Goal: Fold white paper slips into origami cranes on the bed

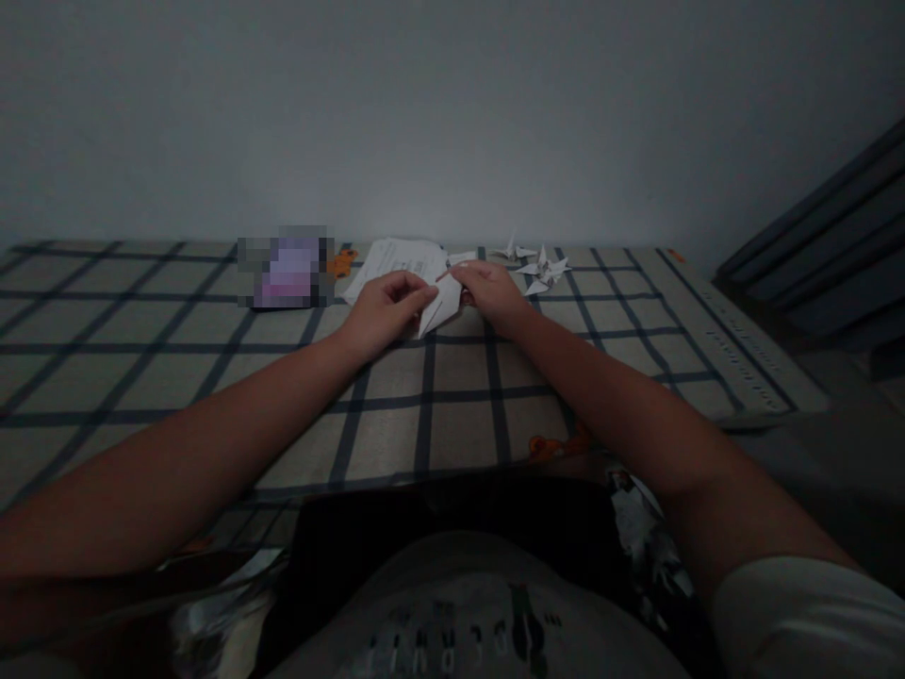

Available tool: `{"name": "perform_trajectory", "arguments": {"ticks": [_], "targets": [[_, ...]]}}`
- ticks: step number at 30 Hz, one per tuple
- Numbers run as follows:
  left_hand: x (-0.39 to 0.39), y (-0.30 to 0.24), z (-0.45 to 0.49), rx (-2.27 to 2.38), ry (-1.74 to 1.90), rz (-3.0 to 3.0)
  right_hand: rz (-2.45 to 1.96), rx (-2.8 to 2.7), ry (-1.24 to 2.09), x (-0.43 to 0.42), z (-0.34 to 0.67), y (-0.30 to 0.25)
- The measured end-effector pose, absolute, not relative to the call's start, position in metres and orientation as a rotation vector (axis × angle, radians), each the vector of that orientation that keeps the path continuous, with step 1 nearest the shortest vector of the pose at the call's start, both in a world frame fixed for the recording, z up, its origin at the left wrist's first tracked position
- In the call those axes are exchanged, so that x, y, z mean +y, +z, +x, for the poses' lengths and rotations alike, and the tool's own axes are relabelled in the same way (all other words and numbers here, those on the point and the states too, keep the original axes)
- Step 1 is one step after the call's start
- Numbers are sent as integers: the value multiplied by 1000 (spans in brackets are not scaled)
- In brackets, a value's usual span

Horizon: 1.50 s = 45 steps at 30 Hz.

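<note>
A small piece of folded white paper (pixel 439 308) is held up between my two hands, its lower tip pointing toward me. My left hand (pixel 387 309) pinches its left edge between thumb and fingers. On the opposite side, my right hand (pixel 491 290) grips the upper right part of the same paper, and some of those fingers are hidden behind it. Just behind my left hand lie printed paper sheets (pixel 403 256). Several folded paper cranes (pixel 546 272) sit to the right of my right hand, one (pixel 514 251) nearer the wall.
A checked cloth (pixel 452 424) covers the surface in front of me. Toward the back left stands a pixelated purple item (pixel 291 273). A plain wall (pixel 452 123) rises behind, and dark slanted slats (pixel 834 226) are at the right.
</note>
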State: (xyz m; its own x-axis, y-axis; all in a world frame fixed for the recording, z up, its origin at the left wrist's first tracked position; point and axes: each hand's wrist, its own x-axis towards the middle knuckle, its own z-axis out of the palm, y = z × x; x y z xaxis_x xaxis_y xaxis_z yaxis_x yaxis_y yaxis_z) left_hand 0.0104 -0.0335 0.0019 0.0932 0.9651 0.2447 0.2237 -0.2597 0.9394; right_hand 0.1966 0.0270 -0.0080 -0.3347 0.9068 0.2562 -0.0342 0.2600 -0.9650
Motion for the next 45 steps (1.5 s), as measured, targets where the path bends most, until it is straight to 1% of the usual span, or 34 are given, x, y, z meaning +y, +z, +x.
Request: {"name": "perform_trajectory", "arguments": {"ticks": [5, 12, 18, 22, 25, 30, 35, 45], "targets": [[-36, 2, 12, 1196, 1078, 1529, -828, -1612, 1228, 26, 197, -5], [-32, 12, 13, 1061, 1230, 1197, -692, -1838, 1038, 22, 201, -6], [-31, 16, 10, 1008, 1214, 1041, -503, -1983, 1055, 26, 205, -9], [-29, 14, 8, 988, 1132, 1026, -504, -2015, 1024, 29, 208, -6], [-27, 12, 6, 991, 1067, 1039, -524, -1993, 1061, 27, 211, -2], [-26, 7, 3, 1011, 1034, 1185, -613, -2032, 1141, 19, 215, 8], [-26, 4, 3, 1059, 1010, 1301, -656, -2035, 1152, 14, 216, 13], [-27, 9, 4, 974, 973, 1156, -648, -2060, 1199, 15, 218, 15]]}}
